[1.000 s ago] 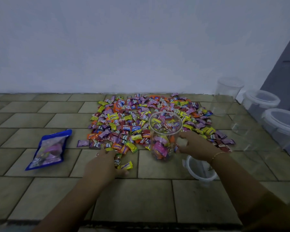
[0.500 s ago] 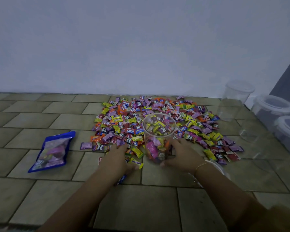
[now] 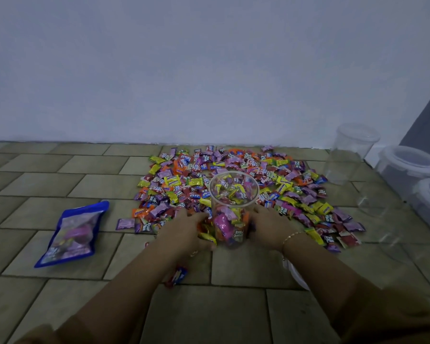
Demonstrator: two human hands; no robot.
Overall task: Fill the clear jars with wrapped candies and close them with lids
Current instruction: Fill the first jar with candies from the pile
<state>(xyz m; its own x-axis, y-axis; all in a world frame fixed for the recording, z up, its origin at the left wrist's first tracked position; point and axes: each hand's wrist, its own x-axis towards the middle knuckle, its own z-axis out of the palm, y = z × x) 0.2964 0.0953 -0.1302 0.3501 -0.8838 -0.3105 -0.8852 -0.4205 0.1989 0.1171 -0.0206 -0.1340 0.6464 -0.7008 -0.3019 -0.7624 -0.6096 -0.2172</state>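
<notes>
Hidden: a white lid (image 3: 299, 278) near the right forearm is mostly covered; fingertips of both hands are lost among wrappers.
Jar: the clear jar (image 3: 232, 207), part-filled and lidless, stands upright at the near edge of the candy pile (image 3: 233, 175).
Left hand (image 3: 184, 232): curls over candies just left of the jar; I cannot tell whether it holds any.
Right hand (image 3: 268, 227): cups the jar's right side.
Around: blue pouch (image 3: 72, 234) left; empty jars (image 3: 348, 155) far right.
Change: both hands have closed in on the jar.
</notes>
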